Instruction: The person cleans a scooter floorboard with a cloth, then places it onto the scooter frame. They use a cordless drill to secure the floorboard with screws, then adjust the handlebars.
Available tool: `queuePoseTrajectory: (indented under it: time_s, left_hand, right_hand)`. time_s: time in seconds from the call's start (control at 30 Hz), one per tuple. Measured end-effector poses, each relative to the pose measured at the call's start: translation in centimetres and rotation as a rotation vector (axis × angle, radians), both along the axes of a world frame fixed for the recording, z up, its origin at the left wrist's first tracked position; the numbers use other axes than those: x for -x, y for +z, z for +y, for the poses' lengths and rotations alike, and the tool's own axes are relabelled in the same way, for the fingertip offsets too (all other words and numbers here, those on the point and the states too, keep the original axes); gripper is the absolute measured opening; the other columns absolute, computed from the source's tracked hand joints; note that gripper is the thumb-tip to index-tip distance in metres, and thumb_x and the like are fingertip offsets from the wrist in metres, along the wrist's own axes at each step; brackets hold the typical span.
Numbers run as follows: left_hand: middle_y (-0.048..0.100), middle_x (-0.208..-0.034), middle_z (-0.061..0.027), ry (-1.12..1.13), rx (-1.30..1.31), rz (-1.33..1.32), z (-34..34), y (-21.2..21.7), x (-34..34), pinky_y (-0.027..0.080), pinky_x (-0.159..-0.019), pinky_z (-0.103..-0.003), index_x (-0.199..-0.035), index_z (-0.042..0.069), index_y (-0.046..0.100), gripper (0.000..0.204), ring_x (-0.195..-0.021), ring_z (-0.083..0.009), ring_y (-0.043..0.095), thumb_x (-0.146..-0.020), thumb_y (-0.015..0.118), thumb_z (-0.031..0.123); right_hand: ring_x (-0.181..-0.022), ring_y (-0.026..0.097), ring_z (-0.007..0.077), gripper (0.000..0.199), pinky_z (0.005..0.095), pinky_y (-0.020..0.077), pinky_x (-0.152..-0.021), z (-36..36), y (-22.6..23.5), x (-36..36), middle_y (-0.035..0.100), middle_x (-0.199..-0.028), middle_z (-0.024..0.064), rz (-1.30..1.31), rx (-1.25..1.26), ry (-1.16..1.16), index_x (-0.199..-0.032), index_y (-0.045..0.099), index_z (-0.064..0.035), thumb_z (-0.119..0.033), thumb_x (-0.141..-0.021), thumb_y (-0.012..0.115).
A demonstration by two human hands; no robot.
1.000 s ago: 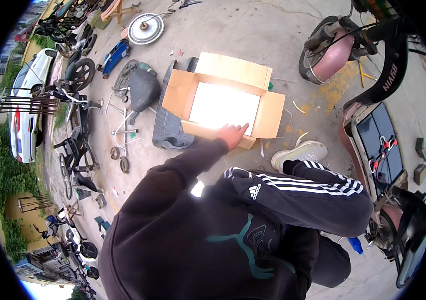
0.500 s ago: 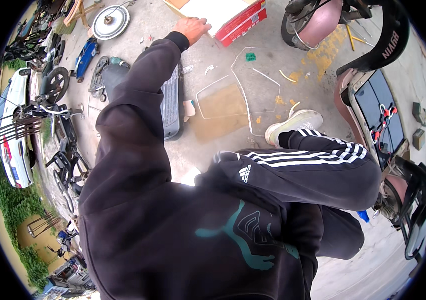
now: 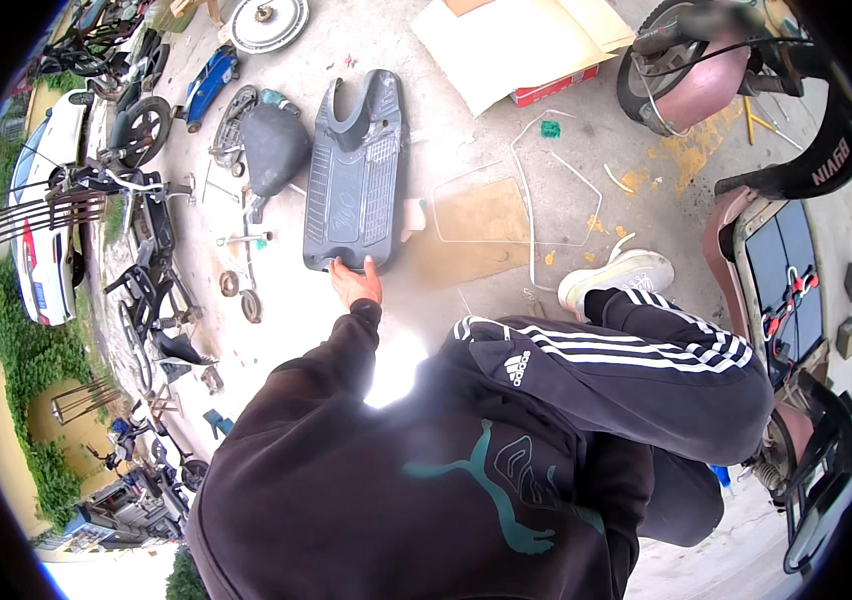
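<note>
My left hand (image 3: 354, 285) is at the near end of a dark grey plastic scooter footboard (image 3: 351, 200) lying on the concrete. Its fingers are apart, and the fingertips touch the panel's near edge. The far end of the footboard has a U-shaped cutout. Just left of the panel lies a dark scooter seat-shaped part (image 3: 274, 148). A red cardboard box (image 3: 556, 87) sits farther off to the right, its broad pale flaps (image 3: 476, 50) spread over the top. My right hand is out of sight.
At the right stands a pinkish scooter (image 3: 711, 95) with an open floor bay holding dark battery blocks (image 3: 784, 260). White trim strips (image 3: 521, 170) and a flat tan sheet (image 3: 481, 225) lie on the ground. Motorcycle parts and a white car (image 3: 41, 220) are at the left.
My left hand has left the box and come back toward me to the near end of the footboard. The box's pale flaps now spread wider. The whole view has shifted somewhat.
</note>
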State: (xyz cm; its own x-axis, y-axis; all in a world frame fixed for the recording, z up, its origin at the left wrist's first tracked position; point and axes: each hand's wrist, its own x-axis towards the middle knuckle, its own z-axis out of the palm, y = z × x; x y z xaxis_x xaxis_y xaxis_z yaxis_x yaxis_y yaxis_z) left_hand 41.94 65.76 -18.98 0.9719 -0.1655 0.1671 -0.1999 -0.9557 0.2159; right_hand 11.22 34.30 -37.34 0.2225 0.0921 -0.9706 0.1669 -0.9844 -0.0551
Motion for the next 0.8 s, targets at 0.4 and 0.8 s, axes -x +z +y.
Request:
queuePoseTrajectory:
  time_s: [0.4,0.8]
  left_hand:
    - [0.066,-0.107,-0.0092,0.793,1.276,1.042,-2.3,-2.4,-4.7,0.056,-0.075,-0.039,-0.118,0.011,0.060,0.047,-0.094,-0.0254,0.066,-0.088,0.066,0.047]
    - [0.063,-0.091,-0.0075,0.604,1.437,0.909,-1.8,8.7,-7.8,0.052,-0.058,-0.036,-0.110,0.012,0.060,0.060,-0.074,-0.0256,0.059,-0.085,0.055,0.067]
  right_hand:
    - [-0.084,0.072,0.0267,0.024,0.0470,0.0574,-0.073,-1.1,-3.6,1.4,0.076,-0.092,0.0065,-0.248,-0.108,-0.033,-0.093,0.081,-0.0218,-0.021,-0.069,0.082]
    - [-0.082,0.072,0.0244,0.020,0.0454,0.0567,-0.070,-0.5,3.0,-1.5,0.076,-0.089,0.0061,-0.432,-0.147,-0.066,-0.090,0.081,-0.0185,-0.022,-0.070,0.078]
